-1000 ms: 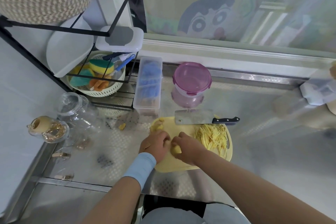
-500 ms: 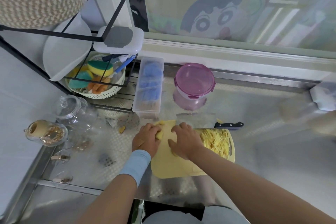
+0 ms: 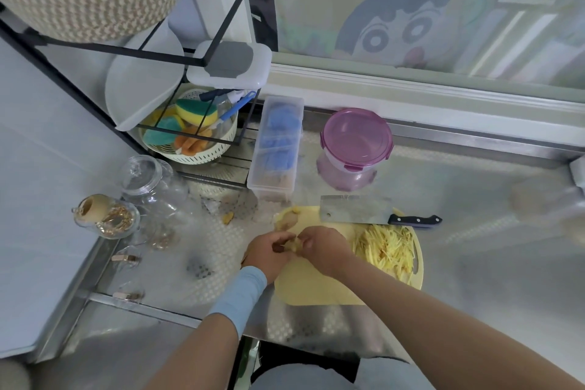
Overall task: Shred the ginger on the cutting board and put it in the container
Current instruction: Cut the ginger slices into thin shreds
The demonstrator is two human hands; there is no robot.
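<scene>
— Pale yellow, that cutting board (image 3: 316, 290) on the steel bench (image 3: 474, 263). Where are the hands?

— Both over its 9 o'clock side, knuckles up, fingertips meeting. The left hand (image 3: 267, 252) comes in from 7 o'clock with a light blue sleeve (image 3: 240, 294) at the wrist. The right hand (image 3: 323, 247) reaches in from 5 o'clock, forearm bare.

— Holding anything?

— Yes, a ginger lump (image 3: 292, 244) sits between them. The left fingers curl round it from one side and the right thumb and fingers pinch it from the other. I cannot tell whether it touches the board.

— And the rest of the ginger?

— The shredded ginger (image 3: 386, 250) lies heaped on the board's 3 o'clock side, apart from the hands. Two unshredded pieces (image 3: 288, 218) rest near the 11 o'clock edge.

— The knife?

— A cleaver (image 3: 354, 209) lies flat across the 12 o'clock edge, black handle pointing to 3 o'clock, no hand on it.

— The container?

— Further out at 12 o'clock, the container (image 3: 356, 139) stands on the bench with its purple lid clipped on. A long clear box (image 3: 275, 149) stands just beside it at its 9 o'clock.
</scene>
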